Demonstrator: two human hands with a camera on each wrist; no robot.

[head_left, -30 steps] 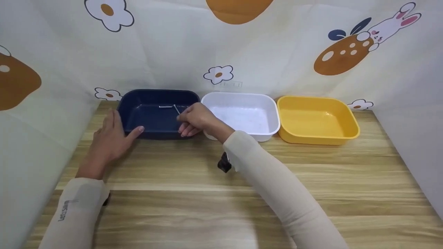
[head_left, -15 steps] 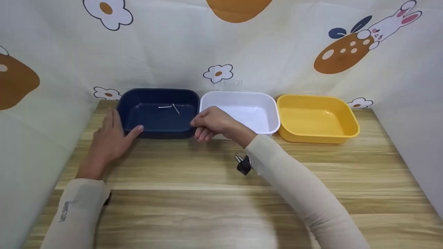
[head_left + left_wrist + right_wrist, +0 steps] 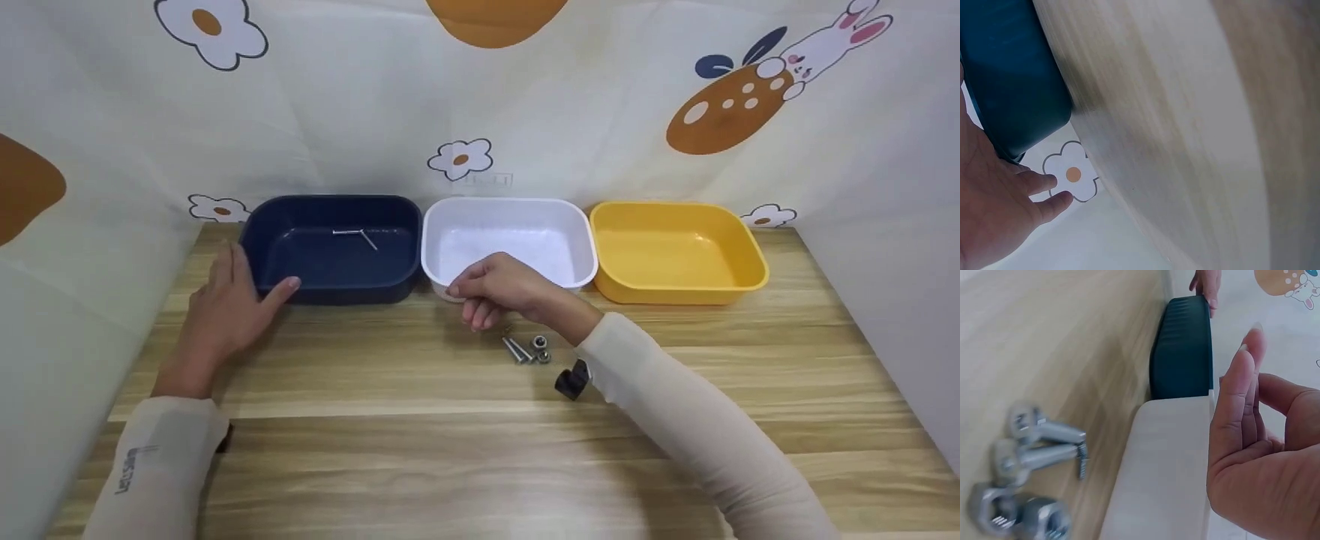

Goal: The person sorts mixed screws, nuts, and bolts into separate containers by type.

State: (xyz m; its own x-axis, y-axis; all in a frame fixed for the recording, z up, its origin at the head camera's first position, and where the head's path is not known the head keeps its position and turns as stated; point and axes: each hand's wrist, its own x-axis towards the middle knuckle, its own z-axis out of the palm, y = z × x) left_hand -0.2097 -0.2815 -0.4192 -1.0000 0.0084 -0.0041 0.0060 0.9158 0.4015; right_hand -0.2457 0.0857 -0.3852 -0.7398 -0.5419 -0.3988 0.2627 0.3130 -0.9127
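Observation:
My left hand point(image 3: 225, 307) rests against the left end of the dark blue bin point(image 3: 330, 294), its thumb over the front rim. In the left wrist view its fingers are spread beside the bin wall. Two long silver screws point(image 3: 369, 240) lie inside that bin. My right hand point(image 3: 506, 289) hovers before the white bin point(image 3: 510, 206) with loosely bent fingers and nothing between them. Below it on the table lie two bolts point(image 3: 513, 349), two nuts point(image 3: 539, 343) and a tiny screw point(image 3: 1082, 461), all seen larger in the right wrist view.
A yellow bin point(image 3: 682, 296) stands at the right end of the row, beside the white one. The bins line the back of the wooden table point(image 3: 375, 465), against a patterned cloth point(image 3: 337, 112). A black wrist mount point(image 3: 571, 381) hangs under the right sleeve.
My right hand has let go of a screw inside the blue bin and moved right and toward me, uncovering the bolts and nuts. The left hand has stayed at the bin.

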